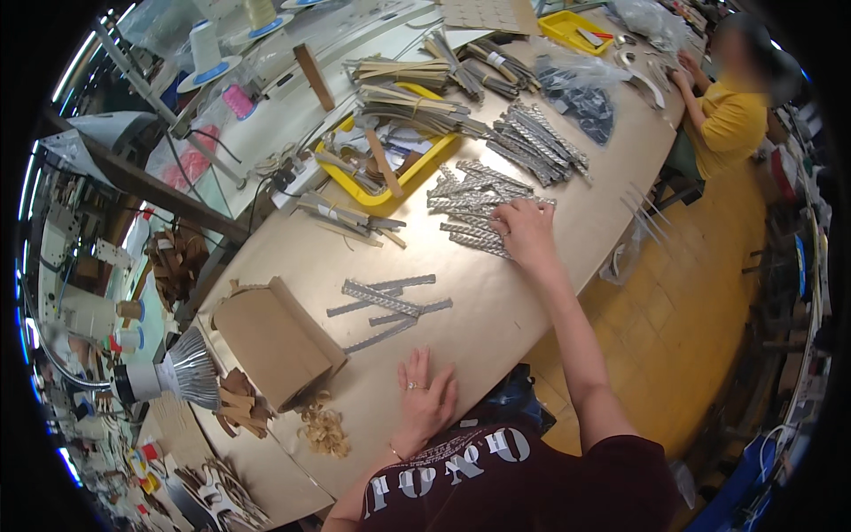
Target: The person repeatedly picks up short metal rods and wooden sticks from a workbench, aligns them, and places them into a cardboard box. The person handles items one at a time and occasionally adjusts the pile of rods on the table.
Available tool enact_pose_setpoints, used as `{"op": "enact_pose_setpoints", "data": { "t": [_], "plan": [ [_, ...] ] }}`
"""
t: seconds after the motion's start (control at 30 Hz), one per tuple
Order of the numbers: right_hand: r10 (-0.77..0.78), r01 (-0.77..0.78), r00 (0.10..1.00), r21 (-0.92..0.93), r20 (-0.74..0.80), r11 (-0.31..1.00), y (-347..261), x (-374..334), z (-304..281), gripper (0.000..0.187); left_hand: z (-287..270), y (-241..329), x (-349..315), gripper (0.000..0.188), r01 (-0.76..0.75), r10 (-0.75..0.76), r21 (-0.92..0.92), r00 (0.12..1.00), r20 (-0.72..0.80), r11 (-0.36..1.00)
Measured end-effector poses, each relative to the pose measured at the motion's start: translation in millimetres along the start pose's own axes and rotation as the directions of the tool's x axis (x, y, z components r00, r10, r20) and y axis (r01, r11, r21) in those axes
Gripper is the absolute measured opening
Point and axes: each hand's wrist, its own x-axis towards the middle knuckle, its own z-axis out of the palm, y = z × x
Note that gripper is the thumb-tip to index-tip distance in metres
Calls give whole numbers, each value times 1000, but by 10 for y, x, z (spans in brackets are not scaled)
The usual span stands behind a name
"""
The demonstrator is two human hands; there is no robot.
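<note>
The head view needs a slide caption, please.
Right hand on piled braided strips, left hand resting on the table.

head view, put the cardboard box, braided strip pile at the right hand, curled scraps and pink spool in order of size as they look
1. Cardboard box and braided strip pile at the right hand: too close to rank
2. Curled scraps
3. Pink spool: smallest as it looks, though farther from the camera

The braided strips looked rough and metallic, the table smooth with a soft sheen, the yellow tray like glossy plastic, the box like matt cardboard, and the lamp like ribbed, shiny metal.
</note>
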Motion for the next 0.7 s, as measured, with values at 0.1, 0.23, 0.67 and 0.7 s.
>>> {"op": "enact_pose_setpoints", "data": {
  "t": [0.1,0.23,0.67,0.7],
  "plan": [
    [-125,118,972,-46,-199,992,-167,-132,-163,8,3,15,76,38,-51,50,-16,998,-47,999],
    [-112,11,898,235,425,972,-317,-578,-351,12,53,121,105,57,-107,105,-11,991,-80,994],
    [444,-504,861,-296,-249,812,1119,-387,-780,26,141,240,294,77,-4,-31,121,959,282,993],
    [549,-608,794,-326,-262,724,1386,-275,-887,30,145,237,301,77,-12,-22,128,965,263,992]
  ]
}}
